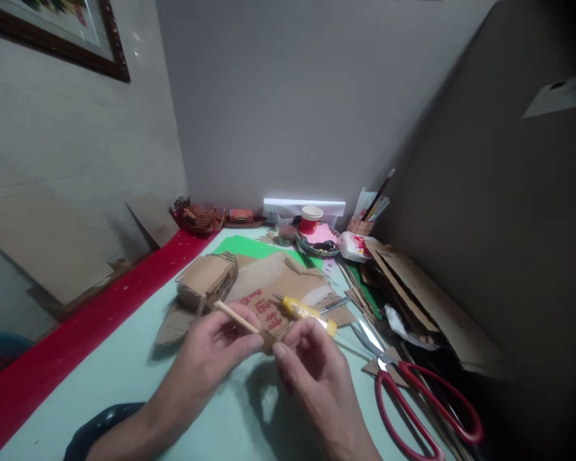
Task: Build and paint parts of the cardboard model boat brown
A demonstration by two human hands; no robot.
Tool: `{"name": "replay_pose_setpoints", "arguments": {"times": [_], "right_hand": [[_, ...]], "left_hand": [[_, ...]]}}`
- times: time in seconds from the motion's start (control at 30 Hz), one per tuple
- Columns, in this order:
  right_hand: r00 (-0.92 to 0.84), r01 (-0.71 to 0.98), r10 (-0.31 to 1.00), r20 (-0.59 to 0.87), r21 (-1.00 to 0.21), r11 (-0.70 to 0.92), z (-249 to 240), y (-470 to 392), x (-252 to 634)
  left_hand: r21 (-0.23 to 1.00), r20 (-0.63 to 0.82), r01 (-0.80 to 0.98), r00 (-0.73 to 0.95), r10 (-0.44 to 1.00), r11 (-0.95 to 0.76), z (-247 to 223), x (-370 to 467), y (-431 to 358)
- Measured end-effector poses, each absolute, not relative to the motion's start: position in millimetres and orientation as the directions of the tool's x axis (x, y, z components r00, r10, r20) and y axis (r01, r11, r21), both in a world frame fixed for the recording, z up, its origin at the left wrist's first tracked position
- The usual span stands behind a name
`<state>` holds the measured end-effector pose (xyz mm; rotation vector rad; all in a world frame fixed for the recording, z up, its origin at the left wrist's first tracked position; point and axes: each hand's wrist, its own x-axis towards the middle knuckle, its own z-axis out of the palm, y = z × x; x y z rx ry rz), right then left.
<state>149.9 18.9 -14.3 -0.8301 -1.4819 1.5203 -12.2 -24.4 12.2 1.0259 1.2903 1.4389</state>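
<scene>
On the pale green tabletop (110, 368), a boxy brown cardboard model (206, 278) sits beyond the left hand (218, 352). A slim, straight, pale wooden stick (237, 317) slants across that hand, pinched by thumb and curled fingers; between both hands, the bent-fingered right hand (312, 365) grips a small, blurred brown piece (267, 342).

A pale, faintly veined left wall (77, 134) meets a smooth, plain grey back wall (292, 96) in a vertical corner. A picture in a carved dark-brown wooden frame (118, 48) hangs high on the left wall, cut off by the view. The dark grey right-hand wall or panel (480, 211) lies in shadow, bearing a pale, flat plate (559, 96). A pale mint-green counter (115, 371) has a flat, bright-red strip (100, 304) along its left side. The light is dim.
</scene>
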Motion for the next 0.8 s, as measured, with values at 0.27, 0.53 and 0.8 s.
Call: {"name": "replay_pose_setpoints", "arguments": {"times": [0.27, 0.53, 0.8], "right_hand": [[-0.506, 0.093, 0.784, 0.360, -0.881, 0.465, -5.5, 23.3, 152.7], [-0.526, 0.133, 0.719, 0.453, -0.792, 0.596, -8.1, 22.4, 154.3], [-0.531, 0.138, 0.743, 0.407, -0.824, 0.549, -14.0, 20.6, 151.9]], "left_hand": [[0.991, -0.016, -0.136, -0.181, 0.983, -0.009, 11.2, -15.8, -23.0], [0.995, -0.017, -0.098, -0.221, 0.975, -0.005, 13.1, -13.1, -24.1], [0.993, -0.076, -0.096, -0.120, 0.990, 0.065, 15.9, -14.0, -24.1]]}}
